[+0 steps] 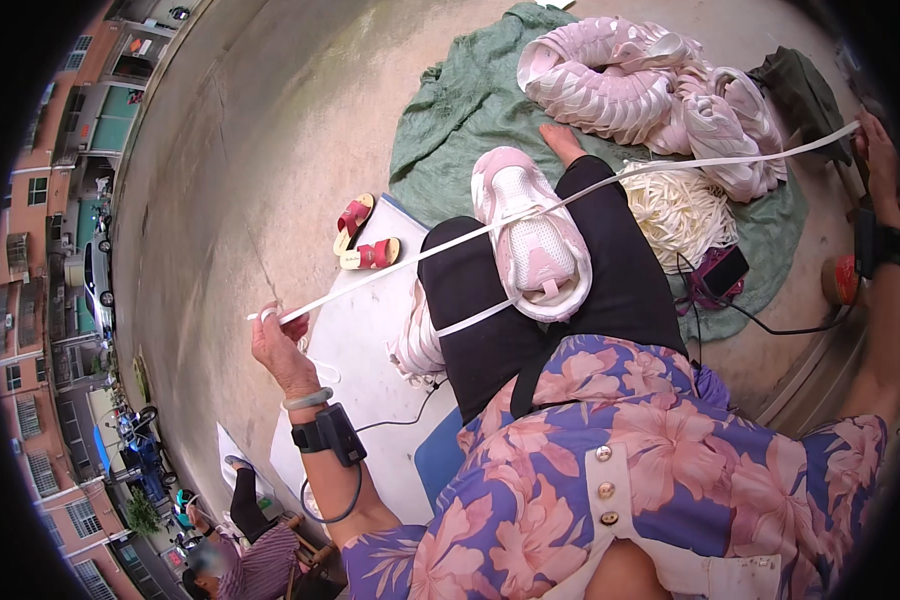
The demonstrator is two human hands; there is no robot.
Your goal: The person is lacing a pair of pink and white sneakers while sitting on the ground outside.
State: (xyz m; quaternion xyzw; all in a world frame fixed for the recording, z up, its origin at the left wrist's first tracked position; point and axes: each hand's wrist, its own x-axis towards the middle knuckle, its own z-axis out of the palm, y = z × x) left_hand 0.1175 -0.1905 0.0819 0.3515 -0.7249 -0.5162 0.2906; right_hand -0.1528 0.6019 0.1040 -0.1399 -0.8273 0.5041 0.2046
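Note:
A white shoelace (590,191) is stretched in a long line across my lap. My left hand (278,345), out to the left, is closed on one end of it. Far to the right, my right hand (878,160) grips the other end, its fingers partly dim near the picture's edge. Under the lace a pink and white sneaker (535,255) lies on my black trousers, its opening toward me. A second stretch of white lace (475,317) extends left from near the opening.
On a green cloth (460,125) lie a pile of pink and white shoe uppers (610,95), a heap of white laces (680,215) and a dark device with a cable (722,275). Red sandals (372,255) sit by a white board (370,345). Another person (260,560) sits at lower left.

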